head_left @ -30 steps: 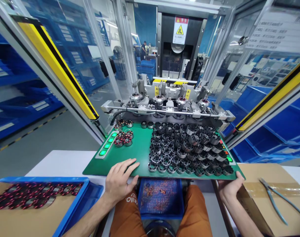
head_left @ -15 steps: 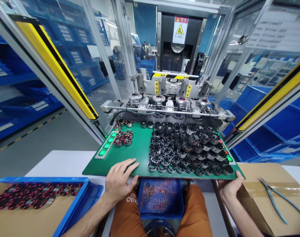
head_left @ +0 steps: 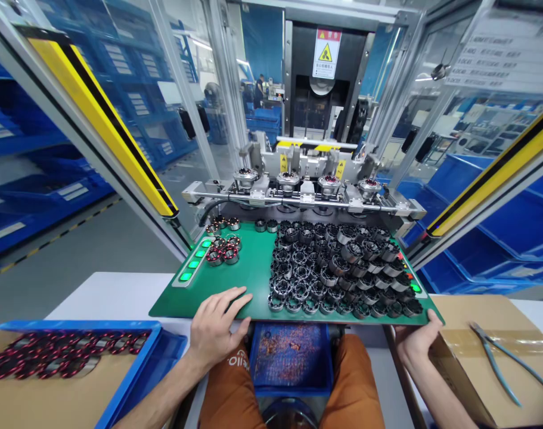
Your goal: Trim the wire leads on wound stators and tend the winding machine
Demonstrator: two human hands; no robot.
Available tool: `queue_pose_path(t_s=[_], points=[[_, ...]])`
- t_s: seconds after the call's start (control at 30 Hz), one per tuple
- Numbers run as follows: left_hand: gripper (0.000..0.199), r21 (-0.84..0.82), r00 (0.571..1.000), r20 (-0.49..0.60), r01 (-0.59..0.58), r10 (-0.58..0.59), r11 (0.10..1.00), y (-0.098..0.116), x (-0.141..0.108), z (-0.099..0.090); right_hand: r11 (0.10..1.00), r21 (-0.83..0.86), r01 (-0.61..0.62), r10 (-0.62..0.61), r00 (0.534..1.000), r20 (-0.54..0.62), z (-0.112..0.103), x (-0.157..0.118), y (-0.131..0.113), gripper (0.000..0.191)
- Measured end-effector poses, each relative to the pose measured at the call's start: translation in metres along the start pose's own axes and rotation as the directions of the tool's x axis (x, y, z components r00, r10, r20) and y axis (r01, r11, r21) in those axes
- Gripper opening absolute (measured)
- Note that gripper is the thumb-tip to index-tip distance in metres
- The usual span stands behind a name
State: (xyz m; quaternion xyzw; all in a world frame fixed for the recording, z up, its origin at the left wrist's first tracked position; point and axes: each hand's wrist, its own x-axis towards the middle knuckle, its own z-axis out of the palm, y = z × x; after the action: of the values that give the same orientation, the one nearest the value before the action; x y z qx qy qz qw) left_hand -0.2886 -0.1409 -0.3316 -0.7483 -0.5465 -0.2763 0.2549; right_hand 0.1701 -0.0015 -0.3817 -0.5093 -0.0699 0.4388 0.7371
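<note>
My left hand lies palm down on the front edge of a green board, fingers stretched out and apart, holding nothing. At the board's front right corner is my right hand, its thumb against the edge and its other fingers hidden underneath. Between the hands, many dark bare stator cores stand in rows, some stacked. A small group of stators with red copper windings sits on the board's left side. Behind the board, a machine holds stators in several round metal fixtures.
A blue tray with wound stators is at the left. Pliers lie on a cardboard box at the right. Below the board is a blue bin with copper scraps. Yellow light-curtain posts flank the machine.
The machine's rear assembly, with its horizontal bar and yellow warning labels, has dropped slightly behind the fixtures. Both my hands and the stators on the board have stayed put.
</note>
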Motion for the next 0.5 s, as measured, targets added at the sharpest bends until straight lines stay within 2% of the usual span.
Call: queue_pose_path(t_s=[0.3,0.5], points=[[0.031,-0.006,1.0,0.008,0.005,-0.005,1.0,-0.001,-0.001,0.0,1.0,-0.009,-0.006,0.006,1.0,0.024,-0.001,0.0,-0.002,0.047],[0.032,0.01,0.998,-0.065,0.0,0.0,1.0,0.0,-0.001,0.005,0.996,-0.012,0.087,-0.087,0.995,0.053,-0.003,0.003,0.008,0.064]])
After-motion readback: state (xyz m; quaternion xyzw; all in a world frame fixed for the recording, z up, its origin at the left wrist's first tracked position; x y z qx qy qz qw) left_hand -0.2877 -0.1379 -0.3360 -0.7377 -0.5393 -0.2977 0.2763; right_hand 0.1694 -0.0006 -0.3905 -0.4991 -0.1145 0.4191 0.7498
